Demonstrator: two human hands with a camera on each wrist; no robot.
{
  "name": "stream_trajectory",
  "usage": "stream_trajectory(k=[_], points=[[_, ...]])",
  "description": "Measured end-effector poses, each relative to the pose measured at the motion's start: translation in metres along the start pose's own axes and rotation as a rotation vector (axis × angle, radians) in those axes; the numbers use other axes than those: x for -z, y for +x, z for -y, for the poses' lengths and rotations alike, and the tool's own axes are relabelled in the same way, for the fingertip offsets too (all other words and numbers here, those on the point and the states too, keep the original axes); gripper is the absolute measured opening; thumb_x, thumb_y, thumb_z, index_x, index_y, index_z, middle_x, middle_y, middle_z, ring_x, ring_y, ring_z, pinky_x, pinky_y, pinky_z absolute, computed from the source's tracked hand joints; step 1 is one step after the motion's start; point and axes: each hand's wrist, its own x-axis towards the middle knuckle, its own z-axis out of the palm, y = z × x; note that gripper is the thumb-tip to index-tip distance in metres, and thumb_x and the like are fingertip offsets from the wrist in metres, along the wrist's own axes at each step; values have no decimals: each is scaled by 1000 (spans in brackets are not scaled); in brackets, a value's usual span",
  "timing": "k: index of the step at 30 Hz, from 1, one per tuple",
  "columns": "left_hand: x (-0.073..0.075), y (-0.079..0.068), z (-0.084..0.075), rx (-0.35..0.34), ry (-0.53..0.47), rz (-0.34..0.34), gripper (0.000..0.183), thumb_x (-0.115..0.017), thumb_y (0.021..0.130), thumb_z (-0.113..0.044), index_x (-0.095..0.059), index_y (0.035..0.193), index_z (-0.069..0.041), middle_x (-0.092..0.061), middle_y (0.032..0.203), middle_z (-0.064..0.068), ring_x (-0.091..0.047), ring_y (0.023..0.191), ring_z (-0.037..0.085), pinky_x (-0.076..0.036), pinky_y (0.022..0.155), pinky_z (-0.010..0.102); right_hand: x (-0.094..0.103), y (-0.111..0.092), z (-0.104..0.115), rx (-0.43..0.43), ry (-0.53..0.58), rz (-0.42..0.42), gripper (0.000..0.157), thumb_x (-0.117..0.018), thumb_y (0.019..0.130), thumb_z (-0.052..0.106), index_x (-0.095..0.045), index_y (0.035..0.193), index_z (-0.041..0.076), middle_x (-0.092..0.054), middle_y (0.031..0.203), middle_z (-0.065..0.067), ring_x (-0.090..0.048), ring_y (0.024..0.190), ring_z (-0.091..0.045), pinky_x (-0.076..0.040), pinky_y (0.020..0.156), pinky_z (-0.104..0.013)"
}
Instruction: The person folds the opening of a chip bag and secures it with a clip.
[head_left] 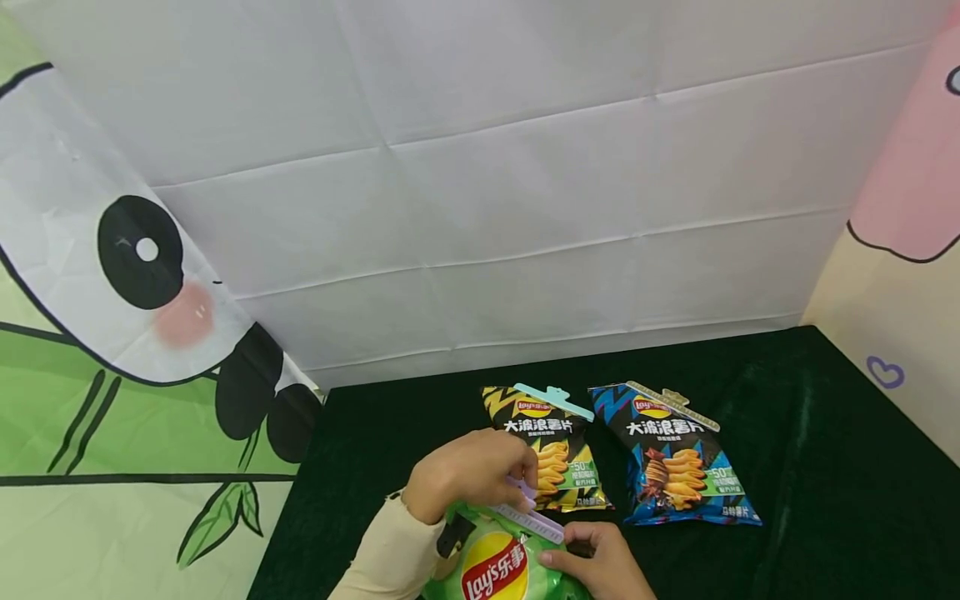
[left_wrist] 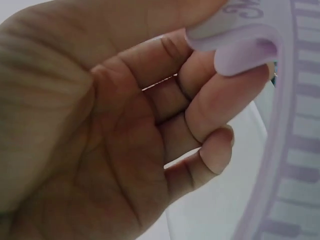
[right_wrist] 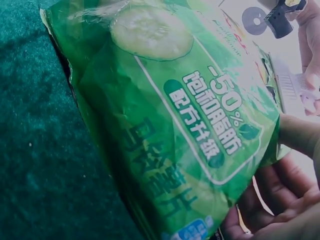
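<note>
A green bag of Lay's chips (head_left: 480,542) is at the near edge of the head view, partly cut off. Along its top edge lies a lilac sealing clip (head_left: 537,525) with a piano-key pattern. My left hand (head_left: 468,471) pinches the clip's handles between thumb and fingers, which the left wrist view shows close up on the lilac clip (left_wrist: 295,130). The bag's upper right corner is gripped by my right hand (head_left: 603,560), thumb in front. Whether the clip's jaws bite on the bag cannot be told. In the right wrist view the green bag (right_wrist: 200,115) is tilted.
Behind my hands lie a yellow-and-black chip bag (head_left: 551,454) with a light blue clip (head_left: 553,401) on its top and a blue-and-black chip bag (head_left: 675,467) with a beige clip (head_left: 673,406). A dark green cloth (head_left: 825,483) covers the table; a white sheet (head_left: 525,208) hangs behind.
</note>
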Motion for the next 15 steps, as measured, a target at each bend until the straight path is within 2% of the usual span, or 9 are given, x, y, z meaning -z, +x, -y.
stream_trajectory(k=[5,9,12,15], points=[[-5,3,-3,-56,41,-28,12,-80,86,-31,-76,95,-25,-70,93,-17,-58,84,-2,-53,85,20,6,-3,-2,36,32,34,33,-71,95,23,-65,105,-9,-71,98,-4,-66,82,-7,-53,73,-22],[-12,-4,1,-109,41,-95,18,-78,89,-32,-76,105,-24,-73,103,-14,-61,88,-4,-54,86,18,6,-3,-4,130,55,113,35,-67,97,18,-61,115,-13,-74,107,-15,-69,89,-5,-55,78,-22],[-16,-19,10,-129,43,-203,31,-74,91,-38,-72,119,-25,-72,117,-12,-64,100,1,-53,95,26,3,-3,-4,203,50,147,35,-65,98,16,-60,116,-15,-74,108,-20,-70,90,-3,-56,77,-22],[-19,-42,23,-94,14,-374,40,-68,94,-47,-66,129,-27,-68,127,-12,-62,114,7,-49,105,37,0,-2,-3,215,26,126,35,-67,97,17,-61,114,-13,-73,107,-22,-69,88,-2,-55,76,-22]])
